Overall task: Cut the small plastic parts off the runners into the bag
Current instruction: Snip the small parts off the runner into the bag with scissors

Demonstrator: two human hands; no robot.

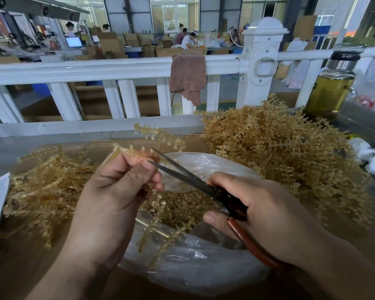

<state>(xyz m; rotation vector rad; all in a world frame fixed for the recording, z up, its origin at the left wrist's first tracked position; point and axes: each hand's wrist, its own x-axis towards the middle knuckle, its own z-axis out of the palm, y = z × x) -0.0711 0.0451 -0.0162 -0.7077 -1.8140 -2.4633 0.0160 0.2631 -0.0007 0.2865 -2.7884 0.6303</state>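
**Left hand (117, 191), right hand (264, 213): mid-snip over the bag (193, 267)**

Left fingers (148, 167) pinch a part-studded runner (160, 135). Right fingers (225, 180) grip scissors (197, 182), blades parted against it. Cut parts (182, 210) lie in the bag at 6 o'clock. Likely next: shut the blades on a stem.

Left of the clear plastic bag (193, 267) lies a low pile of tan plastic runners (46, 191); right, a taller heap (279, 152); inside, small tan parts (182, 210).
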